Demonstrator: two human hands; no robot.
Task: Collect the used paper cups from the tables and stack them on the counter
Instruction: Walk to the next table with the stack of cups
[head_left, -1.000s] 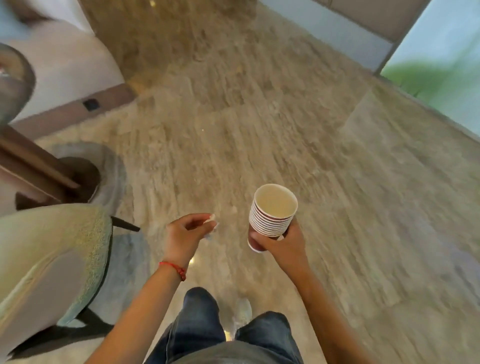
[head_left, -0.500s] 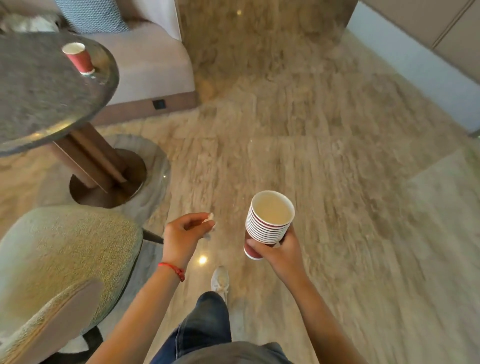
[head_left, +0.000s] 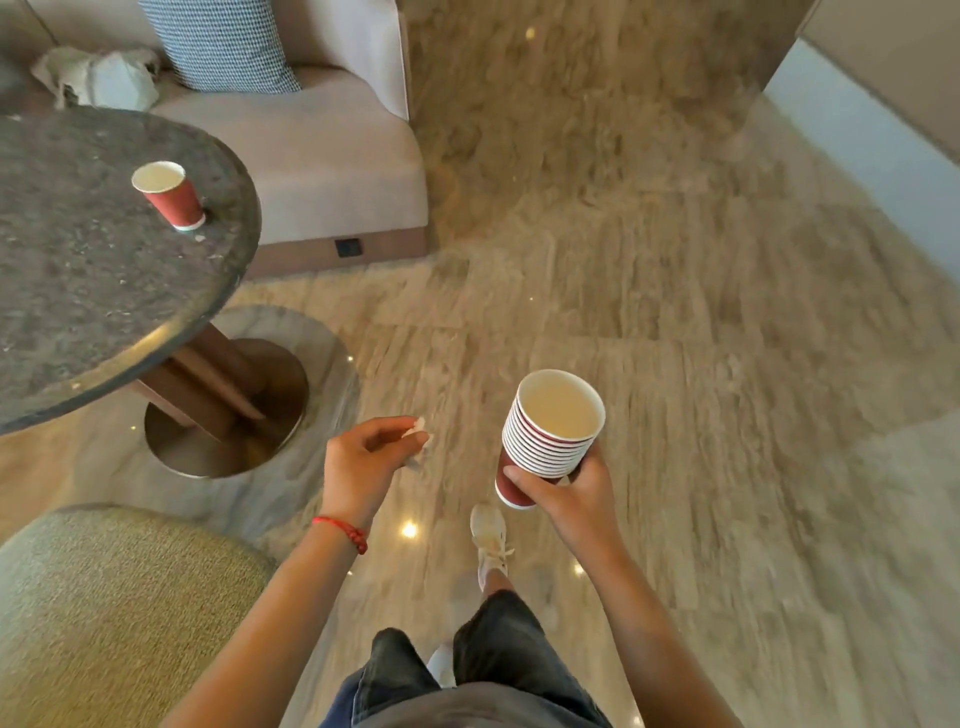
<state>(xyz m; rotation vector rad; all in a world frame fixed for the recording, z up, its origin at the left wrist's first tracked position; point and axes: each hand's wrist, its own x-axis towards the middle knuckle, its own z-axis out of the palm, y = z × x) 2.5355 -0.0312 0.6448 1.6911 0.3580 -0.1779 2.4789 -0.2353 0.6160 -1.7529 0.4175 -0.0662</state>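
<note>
Right hand (head_left: 563, 491): at 5 o'clock, fingers wrapped round a nested stack of red paper cups (head_left: 550, 436).
Left hand (head_left: 363, 462): at 6 o'clock, pinching a small white scrap (head_left: 417, 429).
Next cup: lone red paper cup (head_left: 170, 196) upright at 10 o'clock on the round stone bench (head_left: 93, 291), near its edge.
Handling: probably light, thin-walled, easily crushed; grasp gently mid-wall.

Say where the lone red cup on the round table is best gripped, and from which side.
Probably round the red wall of the cup, just under its white rim. It stands upright near the table edge facing the person, clear all round. The left hand already pinches a small white scrap, while the right hand holds the stack.
</note>
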